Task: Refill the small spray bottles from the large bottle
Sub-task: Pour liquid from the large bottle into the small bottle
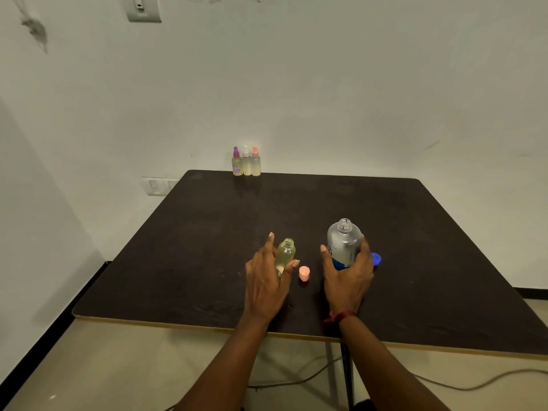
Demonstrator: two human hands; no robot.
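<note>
The left hand (267, 274) clasps the uncapped small bottle (286, 253), thumb and fingers around it, keeping it upright on the table (178, 247). Just beside it, the right hand (348, 274) wraps the open large bottle (342, 241), as pouring requires.

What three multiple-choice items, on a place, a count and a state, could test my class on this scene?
1. Where is the pink cap? A between the small bottle and large bottle; B on the floor; C at the far edge.
2. How many spray bottles stand at the far edge? A two; B three; C five.
3. The large bottle is: A capped; B open, upright; C lying down.
Answers: 1 A, it lies between them. 2 B, purple, white, pink tops. 3 B, bare neck up, in the right hand.
</note>
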